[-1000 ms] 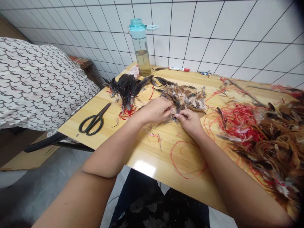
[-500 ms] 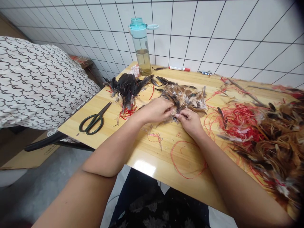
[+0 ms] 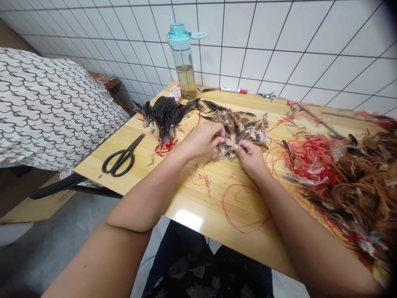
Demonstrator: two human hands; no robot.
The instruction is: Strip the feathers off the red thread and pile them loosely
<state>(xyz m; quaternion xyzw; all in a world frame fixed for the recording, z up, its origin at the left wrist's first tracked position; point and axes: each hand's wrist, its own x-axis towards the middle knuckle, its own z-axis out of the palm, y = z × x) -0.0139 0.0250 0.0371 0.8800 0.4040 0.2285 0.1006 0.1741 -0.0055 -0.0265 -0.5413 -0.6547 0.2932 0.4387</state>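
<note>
A loose heap of brown, white and dark feathers [image 3: 243, 124] lies mid-table under both hands. My left hand [image 3: 204, 138] is at the heap's left side, fingers curled in and their tips pressed together. What those tips hold is too small to make out. At the heap's near edge, my right hand [image 3: 252, 159] pinches feather ends between thumb and forefinger. A bunch of black feathers [image 3: 167, 116], with red thread [image 3: 166, 148] at its lower end, rests to the left.
Black-handled scissors [image 3: 122, 159] lie at the table's left. A water bottle [image 3: 185, 70] and a red-capped marker [image 3: 233, 90] are by the tiled wall. Tangled red string [image 3: 319, 159] and a large brown feather pile [image 3: 362, 178] cover the right side.
My left hand has lifted slightly up and away from my right hand, widening the gap between them. My right hand stays nearly in place, with its thumb shifted slightly.
</note>
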